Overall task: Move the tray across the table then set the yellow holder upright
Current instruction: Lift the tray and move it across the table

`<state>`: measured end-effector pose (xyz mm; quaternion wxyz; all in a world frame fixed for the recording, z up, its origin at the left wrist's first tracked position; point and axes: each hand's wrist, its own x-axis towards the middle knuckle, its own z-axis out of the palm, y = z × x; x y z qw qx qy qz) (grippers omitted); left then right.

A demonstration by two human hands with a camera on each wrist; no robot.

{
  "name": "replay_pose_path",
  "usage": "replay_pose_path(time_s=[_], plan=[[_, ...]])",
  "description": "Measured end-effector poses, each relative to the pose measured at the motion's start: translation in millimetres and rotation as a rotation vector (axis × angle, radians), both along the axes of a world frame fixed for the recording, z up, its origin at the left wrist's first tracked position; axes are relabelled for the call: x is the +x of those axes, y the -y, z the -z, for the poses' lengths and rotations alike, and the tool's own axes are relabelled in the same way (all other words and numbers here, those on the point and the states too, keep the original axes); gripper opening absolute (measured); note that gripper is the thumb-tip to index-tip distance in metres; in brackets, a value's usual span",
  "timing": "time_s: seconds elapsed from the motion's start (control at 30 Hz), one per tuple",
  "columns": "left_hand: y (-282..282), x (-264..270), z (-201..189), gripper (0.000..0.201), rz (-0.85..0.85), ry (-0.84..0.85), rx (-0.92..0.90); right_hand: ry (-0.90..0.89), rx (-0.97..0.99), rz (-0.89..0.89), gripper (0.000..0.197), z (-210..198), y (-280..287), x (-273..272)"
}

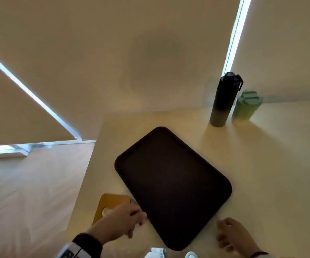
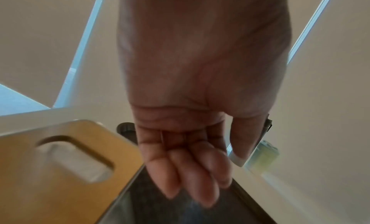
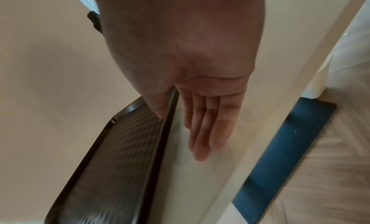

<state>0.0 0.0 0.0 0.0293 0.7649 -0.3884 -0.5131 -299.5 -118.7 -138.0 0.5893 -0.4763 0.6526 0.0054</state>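
A dark brown tray point(image 1: 172, 183) lies flat and empty on the pale table point(image 1: 271, 174), turned at an angle. The yellow holder point(image 1: 111, 203) lies flat at the tray's near left, close to the table's left edge; its slot shows in the left wrist view point(image 2: 70, 172). My left hand point(image 1: 137, 220) hovers over the holder's near end with relaxed fingers point(image 2: 190, 180) reaching over the tray's rim point(image 2: 124, 195). My right hand point(image 1: 223, 229) is at the tray's near right corner with straight fingers point(image 3: 200, 132). The rim point(image 3: 170, 116) runs between thumb and fingers; contact is unclear.
A tall black bottle point(image 1: 223, 101) and a green cup point(image 1: 245, 105) stand at the table's far right, by the wall. The table's left edge drops to a wooden floor point(image 1: 29, 192). A blue mat point(image 3: 280, 148) lies on the floor beyond the table's edge.
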Motion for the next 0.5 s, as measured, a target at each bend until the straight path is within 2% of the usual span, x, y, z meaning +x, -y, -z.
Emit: replay_pose_path(time_s=[0.17, 0.23, 0.3, 0.4, 0.5], plan=[[53, 16, 9, 0.026, -0.1, 0.008, -0.235, 0.06, -0.006, 0.188, 0.018, 16, 19, 30], [75, 28, 16, 0.025, -0.111, 0.018, -0.261, 0.014, -0.035, 0.237, 0.014, 19, 22, 39], [98, 45, 23, 0.025, -0.131, 0.045, -0.275, -0.087, -0.117, 0.242, 0.018, 20, 26, 43], [135, 83, 42, 0.027, -0.187, 0.117, -0.284, -0.208, -0.208, 0.276, 0.02, 20, 37, 49], [168, 122, 64, 0.021, -0.238, 0.313, -0.336, -0.226, -0.261, 0.341, 0.021, 13, 52, 53]])
